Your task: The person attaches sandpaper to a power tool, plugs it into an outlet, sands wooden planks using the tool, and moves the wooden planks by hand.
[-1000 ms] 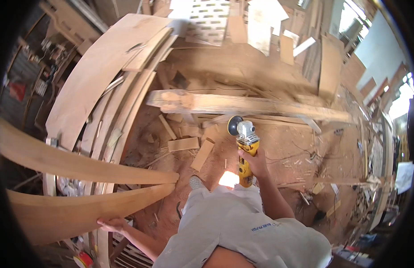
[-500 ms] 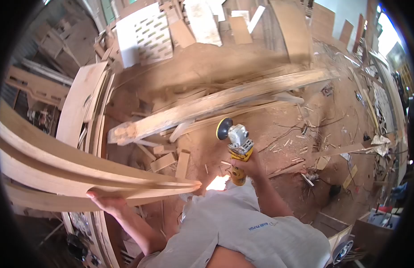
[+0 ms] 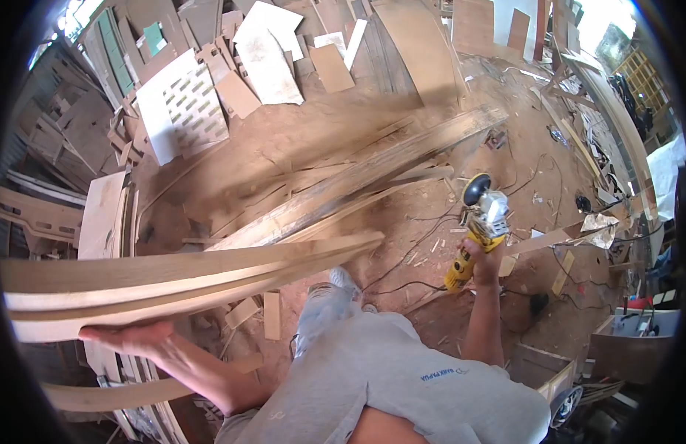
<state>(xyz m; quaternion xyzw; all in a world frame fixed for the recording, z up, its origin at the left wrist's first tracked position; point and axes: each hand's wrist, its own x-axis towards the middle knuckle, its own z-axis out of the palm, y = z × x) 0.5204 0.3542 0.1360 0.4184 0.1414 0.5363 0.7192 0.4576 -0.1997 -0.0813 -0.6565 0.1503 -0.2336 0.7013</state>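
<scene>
A curved wooden piece (image 3: 187,292) with a grooved edge reaches in from the left and tapers toward the middle. Its underside rests in my left hand (image 3: 136,339), whose fingers press against the wood and are partly hidden. My right hand (image 3: 485,259) is wrapped round the body of a yellow angle grinder (image 3: 465,268). The grinder's round backing pad (image 3: 476,189), black with a yellow rim, points up and away from the wood. Below my left arm lies another curved wooden piece (image 3: 136,396).
A long rough beam (image 3: 380,174) lies across the sandy floor ahead. Boards and panels (image 3: 265,66) lean at the back. Cables (image 3: 417,285) and wood scraps (image 3: 273,314) litter the ground. An open wooden box (image 3: 539,366) stands at the lower right.
The curved wooden piece has risen in my left hand, away from the other curved piece below it. The grinder has moved right, away from the wood. My view has shifted.
</scene>
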